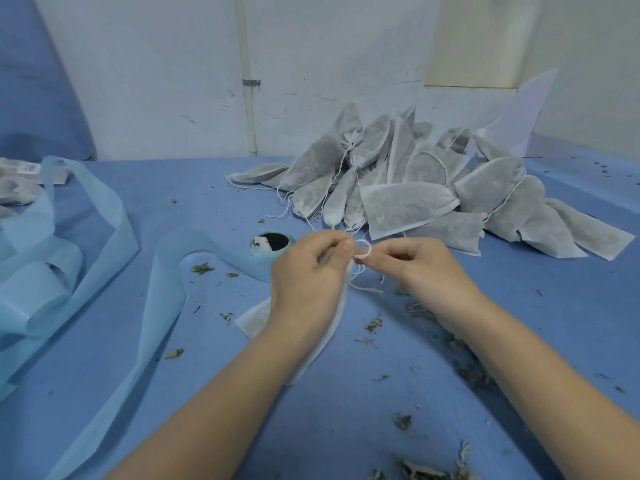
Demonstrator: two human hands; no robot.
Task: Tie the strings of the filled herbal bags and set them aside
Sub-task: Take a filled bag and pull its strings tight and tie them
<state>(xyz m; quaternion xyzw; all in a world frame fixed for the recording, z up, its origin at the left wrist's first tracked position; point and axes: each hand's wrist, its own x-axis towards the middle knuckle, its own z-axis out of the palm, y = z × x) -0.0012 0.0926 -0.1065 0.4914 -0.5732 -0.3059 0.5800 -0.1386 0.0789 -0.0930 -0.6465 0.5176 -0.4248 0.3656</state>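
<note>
- The left hand (306,271) is in the middle, above the blue table cloth (221,393). Its fingers are curled, and the thumb and first finger pinch the thin white string (362,251).
- The right hand (414,268) is just beside it. Its fingers are curled too, and its fingertips pinch the same string from the other side.
- Between the two hands the string makes a small round loop. Loose ends of the string hang down below the loop.
- The white cloth herbal bag (254,320) being tied lies under the left hand and wrist. Its top is by the fingers. One corner sticks out on the left, and the long edge runs down toward the person.
- A big pile of filled grey-white herbal bags (415,188) sits at the back of the table, near the white wall (156,81). Many of them have strings tied round their tops.
- A small round light blue roll with a dark middle (272,244) stands just left of the left hand.
- A long light blue cloth strip (152,306) winds away from it across the table, to a loose heap on the left.
- Little bits of dried green herb (374,322) lie all over the cloth, mostly near the right arm.
- A white pipe (247,81) runs up the wall.
</note>
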